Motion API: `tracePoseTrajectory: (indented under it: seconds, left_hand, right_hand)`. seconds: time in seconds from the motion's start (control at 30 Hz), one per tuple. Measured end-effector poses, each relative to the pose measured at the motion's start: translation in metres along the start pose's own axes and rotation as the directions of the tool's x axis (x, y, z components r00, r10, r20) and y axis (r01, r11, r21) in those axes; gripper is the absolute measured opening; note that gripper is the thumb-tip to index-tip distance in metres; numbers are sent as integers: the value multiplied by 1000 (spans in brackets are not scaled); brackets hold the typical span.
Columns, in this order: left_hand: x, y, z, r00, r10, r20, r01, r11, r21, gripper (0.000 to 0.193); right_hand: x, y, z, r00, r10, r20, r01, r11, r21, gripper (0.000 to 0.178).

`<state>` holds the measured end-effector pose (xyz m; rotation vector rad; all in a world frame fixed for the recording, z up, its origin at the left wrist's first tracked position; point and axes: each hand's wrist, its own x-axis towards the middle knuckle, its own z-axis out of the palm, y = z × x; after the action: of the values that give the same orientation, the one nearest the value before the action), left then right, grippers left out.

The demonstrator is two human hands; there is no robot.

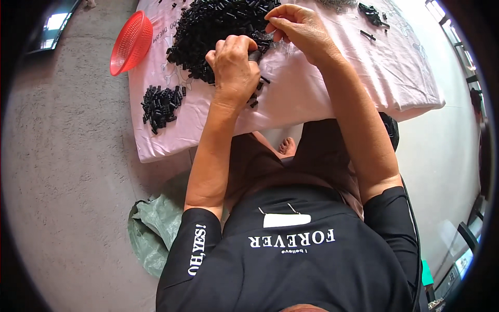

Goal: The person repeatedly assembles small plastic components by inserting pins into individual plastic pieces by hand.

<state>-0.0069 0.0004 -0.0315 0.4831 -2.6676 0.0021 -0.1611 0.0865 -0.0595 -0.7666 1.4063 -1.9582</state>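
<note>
Black little tubes [213, 26] lie heaped on the pink cloth [296, 96]. At their edge, my left hand [235, 65] is curled, my right hand [306, 32] nearly pinched; what either grips I can't tell. A red basket [131, 44] tilts at left.

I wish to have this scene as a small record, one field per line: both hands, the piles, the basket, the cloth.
Left hand: fingers curled, at the large pile; contents of its grip unclear
Right hand: thumb and fingers bent close together; contents of its grip unclear
Large pile: small black pieces
Small pile: similar pieces, nearer the person, on the left
Basket: red, tilted, at the cloth's left edge
Cloth: pink, under both piles
</note>
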Motion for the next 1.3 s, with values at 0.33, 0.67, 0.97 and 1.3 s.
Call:
tracePoseTrajectory:
  seconds: [0.33, 0.67, 0.97, 1.3]
  left_hand:
    - [-11, -1, -8, 998, -69, 11, 69, 977, -200, 31]
    - [4, -13, -3, 984, -144, -105, 142, 989, -29, 33]
    - [25, -34, 10, 979, -147, -140, 154, 987, 41, 34]
    - [43, -35, 13, 984, -168, 65, 165, 985, 57, 27]
  right_hand:
    - [5, 7, -2, 998, -55, 20, 55, 998, 29, 9]
    - [1, -2, -1, 994, -94, -53, 94, 996, 3, 9]
    - [-1, -5, -3, 995, -78, -62, 79, 997, 4, 10]
    - [3, 9, -11, 995, -79, -55, 77, 997, -31, 13]
